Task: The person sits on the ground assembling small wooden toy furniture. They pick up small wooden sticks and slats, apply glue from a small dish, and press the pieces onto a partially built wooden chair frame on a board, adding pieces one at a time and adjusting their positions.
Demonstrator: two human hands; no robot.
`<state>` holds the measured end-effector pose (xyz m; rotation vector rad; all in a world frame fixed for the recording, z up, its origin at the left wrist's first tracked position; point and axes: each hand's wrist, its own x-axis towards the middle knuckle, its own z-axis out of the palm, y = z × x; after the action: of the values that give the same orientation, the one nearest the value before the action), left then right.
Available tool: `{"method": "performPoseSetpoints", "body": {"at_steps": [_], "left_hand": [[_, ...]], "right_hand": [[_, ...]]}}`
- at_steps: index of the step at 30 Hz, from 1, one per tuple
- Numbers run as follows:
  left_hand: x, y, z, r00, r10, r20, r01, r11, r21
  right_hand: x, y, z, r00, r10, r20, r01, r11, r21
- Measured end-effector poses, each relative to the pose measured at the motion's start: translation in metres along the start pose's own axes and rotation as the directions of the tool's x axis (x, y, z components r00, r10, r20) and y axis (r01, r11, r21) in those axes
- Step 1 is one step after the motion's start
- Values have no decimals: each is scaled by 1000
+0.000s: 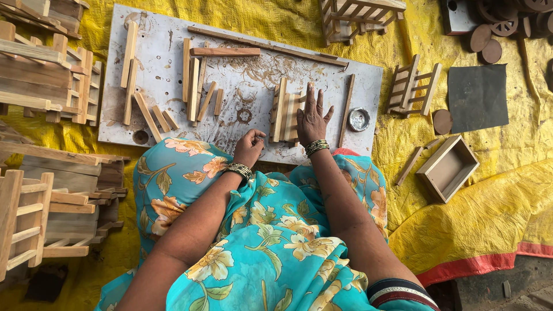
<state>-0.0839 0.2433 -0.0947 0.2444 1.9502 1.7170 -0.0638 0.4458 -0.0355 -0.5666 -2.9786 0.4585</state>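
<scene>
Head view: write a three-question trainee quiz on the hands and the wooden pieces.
1. True or false: the right hand lies flat on the slatted wooden piece.
2. Which hand is curled into a loose fist at the near edge of the white board? A) left B) right
3. What small round thing sits on the board just right of the long slat?

Key: 1 true. 2 A, the left hand. 3 a shallow round metal dish.
</scene>
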Motion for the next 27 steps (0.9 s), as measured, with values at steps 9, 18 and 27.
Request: {"method": "performPoseSetpoints", "body": {"at_steps": [9,18,27], "left_hand": [[0,0,1,1000,-19,7,19,999,26],[1,-2,1,1000,-16,13,16,999,31],[0,-3,2,1000,-16,4,16,999,33]], "right_hand": [[0,1,1,1000,-3,-5,3,1000,14],[0,1,2,999,-10,-31,11,1000,17],[-1,1,2,1000,3,-20,-2,1000,25]]}}
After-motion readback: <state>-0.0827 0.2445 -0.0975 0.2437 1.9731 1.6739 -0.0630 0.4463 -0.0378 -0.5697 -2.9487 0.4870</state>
